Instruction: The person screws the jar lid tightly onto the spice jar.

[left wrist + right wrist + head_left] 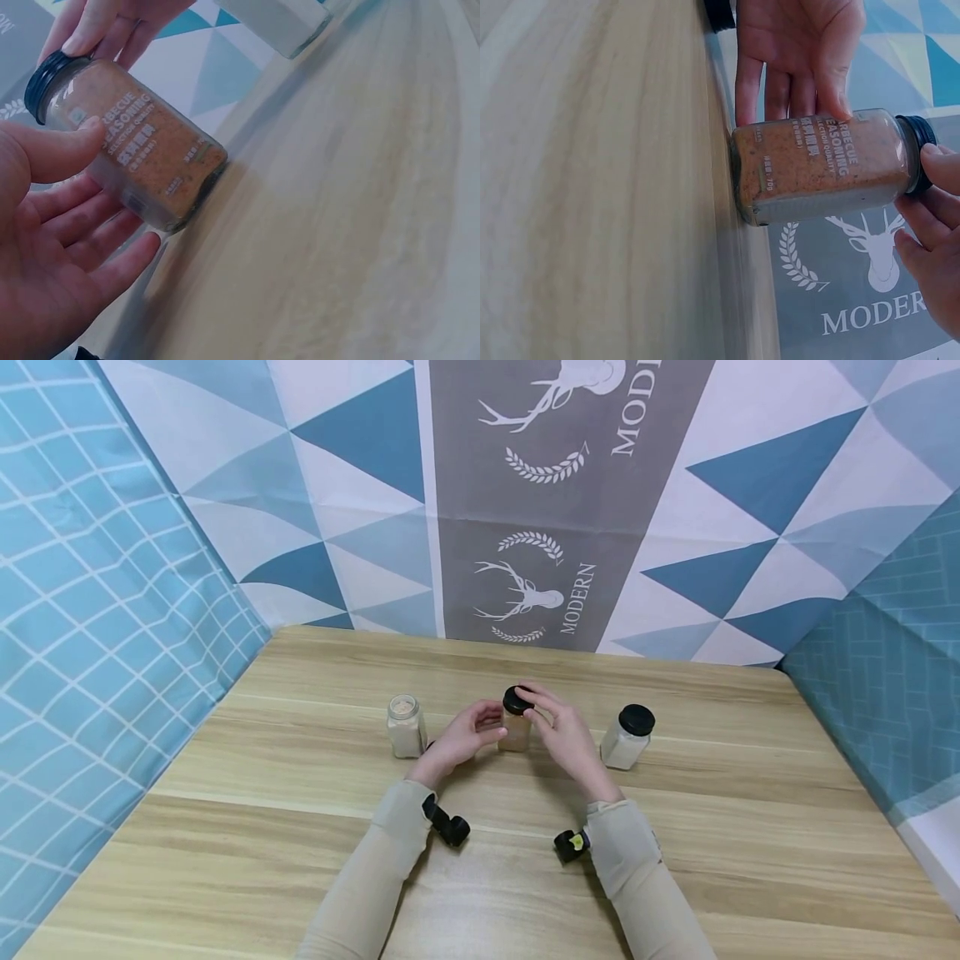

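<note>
A square glass jar of barbecue seasoning, filled with orange-brown powder, stands upright on the wooden table between both hands. My left hand holds its body, the thumb on the printed label and the fingers round the far side. On the black lid, the thumb and fingers of my right hand grip the rim. The lid sits on the jar's neck. White lettering on the label shows in both wrist views.
Left of the hands stands a lidless glass jar with pale contents. A small black object, partly hidden, lies by the left hand. Another jar with pale contents and a black lid stands at right. Patterned cloth hangs behind the table.
</note>
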`<state>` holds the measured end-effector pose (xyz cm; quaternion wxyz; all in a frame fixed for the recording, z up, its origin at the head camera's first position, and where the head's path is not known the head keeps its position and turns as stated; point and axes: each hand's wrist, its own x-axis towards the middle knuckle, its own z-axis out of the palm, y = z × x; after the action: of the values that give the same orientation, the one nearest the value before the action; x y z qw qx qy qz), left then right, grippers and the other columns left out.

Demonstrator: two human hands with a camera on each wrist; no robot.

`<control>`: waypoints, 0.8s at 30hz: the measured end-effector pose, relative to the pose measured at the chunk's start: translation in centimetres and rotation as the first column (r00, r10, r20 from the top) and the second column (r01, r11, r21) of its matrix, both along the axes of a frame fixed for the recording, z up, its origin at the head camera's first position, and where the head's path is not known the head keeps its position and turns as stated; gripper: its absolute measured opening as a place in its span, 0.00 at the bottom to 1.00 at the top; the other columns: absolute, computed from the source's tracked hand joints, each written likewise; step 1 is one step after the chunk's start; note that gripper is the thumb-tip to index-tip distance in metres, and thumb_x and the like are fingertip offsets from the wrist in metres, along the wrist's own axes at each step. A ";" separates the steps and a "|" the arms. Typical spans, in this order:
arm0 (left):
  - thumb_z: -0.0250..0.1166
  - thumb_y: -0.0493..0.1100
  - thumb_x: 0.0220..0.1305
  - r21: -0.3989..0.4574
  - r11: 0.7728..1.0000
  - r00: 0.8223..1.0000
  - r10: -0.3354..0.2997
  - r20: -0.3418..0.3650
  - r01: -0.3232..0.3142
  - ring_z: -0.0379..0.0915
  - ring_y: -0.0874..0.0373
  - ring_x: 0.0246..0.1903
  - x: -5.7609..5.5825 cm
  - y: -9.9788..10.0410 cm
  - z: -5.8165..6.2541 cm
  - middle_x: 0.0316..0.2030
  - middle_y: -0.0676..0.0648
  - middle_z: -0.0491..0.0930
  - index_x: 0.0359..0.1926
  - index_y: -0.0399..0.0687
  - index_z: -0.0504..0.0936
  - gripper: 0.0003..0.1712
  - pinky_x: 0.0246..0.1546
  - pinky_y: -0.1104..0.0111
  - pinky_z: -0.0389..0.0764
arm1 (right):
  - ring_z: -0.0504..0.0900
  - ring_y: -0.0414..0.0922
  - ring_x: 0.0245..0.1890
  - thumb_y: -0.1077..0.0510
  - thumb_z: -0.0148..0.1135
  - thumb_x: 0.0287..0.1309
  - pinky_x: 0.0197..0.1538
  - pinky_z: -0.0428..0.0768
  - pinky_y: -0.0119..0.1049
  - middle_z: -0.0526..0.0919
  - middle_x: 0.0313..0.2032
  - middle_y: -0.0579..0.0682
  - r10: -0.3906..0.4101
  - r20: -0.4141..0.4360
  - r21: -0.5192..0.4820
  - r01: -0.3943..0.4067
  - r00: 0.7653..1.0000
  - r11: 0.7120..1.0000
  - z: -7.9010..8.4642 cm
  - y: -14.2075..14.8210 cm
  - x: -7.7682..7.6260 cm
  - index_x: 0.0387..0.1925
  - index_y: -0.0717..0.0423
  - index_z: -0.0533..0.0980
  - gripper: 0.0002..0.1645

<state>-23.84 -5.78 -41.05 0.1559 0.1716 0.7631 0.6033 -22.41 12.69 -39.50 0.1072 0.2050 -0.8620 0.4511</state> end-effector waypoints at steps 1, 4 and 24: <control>0.57 0.35 0.62 0.006 1.000 1.000 0.007 -0.002 -0.007 0.61 0.42 0.60 -0.2 0.1 -0.4 0.59 0.33 0.65 0.61 0.31 0.60 0.28 0.60 0.56 0.64 | 0.67 0.47 0.61 0.60 0.55 0.60 0.61 0.66 0.46 0.71 0.59 0.48 -0.003 -0.001 0.004 0.003 1.000 1.000 0.0 0.0 0.0 0.55 0.50 0.74 0.20; 0.58 0.36 0.61 0.018 1.000 1.000 0.016 -0.006 -0.016 0.61 0.43 0.60 -0.7 0.2 -1.4 0.59 0.34 0.65 0.61 0.33 0.61 0.29 0.60 0.55 0.64 | 0.67 0.47 0.61 0.60 0.55 0.60 0.61 0.66 0.46 0.71 0.59 0.49 0.004 -0.020 0.016 -0.004 1.000 1.000 0.0 0.1 0.0 0.54 0.50 0.74 0.19; 0.56 0.33 0.62 0.017 1.000 0.999 0.018 -0.033 -0.017 0.58 0.43 0.62 0.0 0.8 -0.8 0.62 0.36 0.63 0.64 0.38 0.61 0.29 0.62 0.55 0.61 | 0.65 0.49 0.62 0.61 0.54 0.61 0.58 0.68 0.46 0.68 0.61 0.50 0.030 -0.018 0.049 -0.029 0.999 0.998 0.1 0.4 0.2 0.57 0.50 0.72 0.22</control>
<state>-23.87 -4.97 -41.85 0.1365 0.1760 0.7620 0.6080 -22.22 13.08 -39.43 0.1034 0.2244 -0.8687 0.4294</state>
